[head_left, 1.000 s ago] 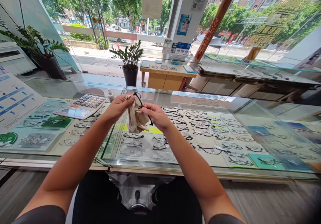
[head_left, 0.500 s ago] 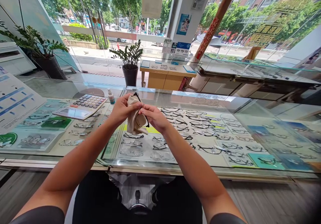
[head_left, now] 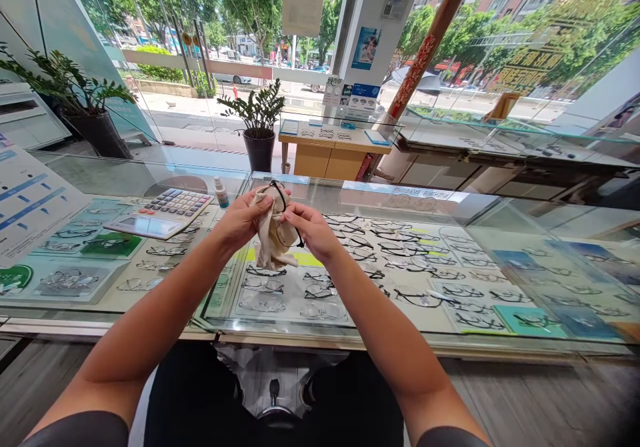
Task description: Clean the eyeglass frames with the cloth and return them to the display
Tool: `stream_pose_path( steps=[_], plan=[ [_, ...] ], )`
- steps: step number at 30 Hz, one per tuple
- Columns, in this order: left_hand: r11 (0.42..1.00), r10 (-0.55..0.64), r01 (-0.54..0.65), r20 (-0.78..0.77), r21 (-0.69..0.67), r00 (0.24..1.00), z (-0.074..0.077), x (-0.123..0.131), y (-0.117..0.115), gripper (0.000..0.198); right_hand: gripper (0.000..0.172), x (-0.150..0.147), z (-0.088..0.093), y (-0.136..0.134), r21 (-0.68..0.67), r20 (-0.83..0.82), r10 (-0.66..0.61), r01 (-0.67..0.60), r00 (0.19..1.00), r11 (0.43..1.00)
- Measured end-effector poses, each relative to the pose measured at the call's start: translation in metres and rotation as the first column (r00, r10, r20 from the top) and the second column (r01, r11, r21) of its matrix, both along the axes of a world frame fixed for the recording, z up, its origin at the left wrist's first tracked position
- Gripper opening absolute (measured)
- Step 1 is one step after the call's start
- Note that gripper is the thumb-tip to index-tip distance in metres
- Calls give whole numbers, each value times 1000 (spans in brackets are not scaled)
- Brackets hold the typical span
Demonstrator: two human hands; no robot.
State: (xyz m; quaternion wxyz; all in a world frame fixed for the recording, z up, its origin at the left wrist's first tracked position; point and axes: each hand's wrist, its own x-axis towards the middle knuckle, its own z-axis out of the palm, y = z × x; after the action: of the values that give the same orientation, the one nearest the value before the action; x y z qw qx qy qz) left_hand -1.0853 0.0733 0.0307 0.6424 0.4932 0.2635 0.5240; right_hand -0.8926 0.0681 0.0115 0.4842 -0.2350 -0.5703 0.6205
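Observation:
Above the glass counter, my left hand (head_left: pixel 243 218) is closed on a beige cleaning cloth (head_left: pixel 271 243), which hangs down below the fingers. A pair of dark-framed eyeglasses (head_left: pixel 278 195) is held upright against the cloth, one lens in front of it. My right hand (head_left: pixel 311 229) pinches the eyeglasses by the frame near their middle, on the right side. The left fingertips behind the cloth are partly hidden, and so is the upper lens.
Rows of eyeglasses (head_left: pixel 363 241) lie inside the glass display counter (head_left: pixel 280 327). To the left are a calculator (head_left: pixel 167 208), a small spray bottle (head_left: pixel 221 193) and a printed sheet (head_left: pixel 35 197). Beyond the counter stands a potted plant (head_left: pixel 260 147).
My left thumb has shifted left and up on the cloth, uncovering more of the eyeglasses. The frame has turned slightly, and my right hand has moved a little to the right.

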Motion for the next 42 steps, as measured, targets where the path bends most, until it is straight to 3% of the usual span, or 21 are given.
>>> stream_pose_path(
  steps=[9, 19, 25, 42],
  plan=[
    [997, 67, -68, -25, -38, 997, -7, 8, -3, 47, 48, 3, 6, -3, 20, -13, -36, 37, 999, 999],
    [999, 38, -38, -12, 21, 999, -3, 9, -8, 50, 45, 2, 3, -1, 0, -11, -13, 13, 1000, 1000],
    [984, 121, -113, -53, 139, 991, -6, 9, -8, 50, 46, 0, 2, -2, -21, -4, 15, -15, 1000, 1000],
    [914, 346, -304, -124, 270, 930, -3, 9, -9, 51, 48, -4, -4, -2, -49, 57, 155, -152, 986, 987]
  ],
)
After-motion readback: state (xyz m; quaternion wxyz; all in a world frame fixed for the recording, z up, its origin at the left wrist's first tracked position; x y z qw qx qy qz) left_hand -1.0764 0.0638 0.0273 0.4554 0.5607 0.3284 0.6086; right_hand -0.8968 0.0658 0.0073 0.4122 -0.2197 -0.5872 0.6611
